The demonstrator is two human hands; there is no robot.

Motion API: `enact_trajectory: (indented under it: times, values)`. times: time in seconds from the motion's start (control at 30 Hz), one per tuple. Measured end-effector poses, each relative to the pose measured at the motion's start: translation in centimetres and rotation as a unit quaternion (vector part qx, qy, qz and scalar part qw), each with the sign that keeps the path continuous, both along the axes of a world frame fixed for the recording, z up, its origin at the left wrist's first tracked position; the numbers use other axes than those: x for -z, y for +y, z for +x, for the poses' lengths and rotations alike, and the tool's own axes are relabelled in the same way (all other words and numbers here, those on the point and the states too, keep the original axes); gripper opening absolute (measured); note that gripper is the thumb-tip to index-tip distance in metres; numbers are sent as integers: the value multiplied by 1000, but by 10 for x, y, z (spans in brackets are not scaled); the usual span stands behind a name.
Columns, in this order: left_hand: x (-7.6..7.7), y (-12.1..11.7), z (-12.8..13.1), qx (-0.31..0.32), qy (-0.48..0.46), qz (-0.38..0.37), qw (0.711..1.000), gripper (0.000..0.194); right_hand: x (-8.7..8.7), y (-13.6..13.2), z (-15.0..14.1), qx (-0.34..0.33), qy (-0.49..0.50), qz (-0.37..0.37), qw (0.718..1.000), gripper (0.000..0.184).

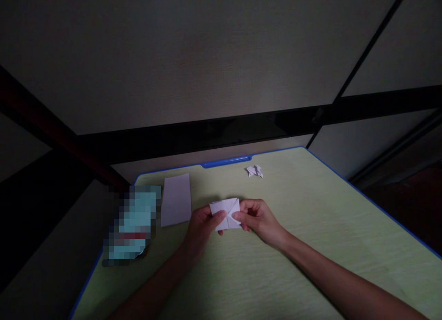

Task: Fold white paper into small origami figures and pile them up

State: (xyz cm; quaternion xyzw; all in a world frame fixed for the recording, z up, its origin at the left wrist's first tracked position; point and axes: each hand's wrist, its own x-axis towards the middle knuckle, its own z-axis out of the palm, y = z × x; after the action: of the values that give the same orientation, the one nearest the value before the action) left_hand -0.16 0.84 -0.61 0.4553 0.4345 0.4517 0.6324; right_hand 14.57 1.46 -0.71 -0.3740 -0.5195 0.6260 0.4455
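A small white folded paper (226, 209) with diagonal creases is held just above the light green table (311, 246). My left hand (202, 228) pinches its left edge, thumb on top. My right hand (257, 218) pinches its right side, thumb pressed on a fold near the middle. Both hands meet over the table's centre.
A flat white paper sheet (176, 200) lies left of my hands. Small folded white paper pieces (254, 171) sit near the far edge. A blurred teal object (133, 223) rests at the table's left. A blue rim (226, 161) borders the table; dark floor panels surround it.
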Motion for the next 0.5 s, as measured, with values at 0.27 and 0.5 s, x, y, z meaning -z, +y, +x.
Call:
enact_trajectory:
  times: [0.27,0.5]
  values:
    - [2,2,2,-37,-70,-11,997,16,4,2,-1,1,21,-16,1000,28]
    - [-2,2,3,-56,-65,-1,996,17,1,0,-4,-26,77,-4,997,20]
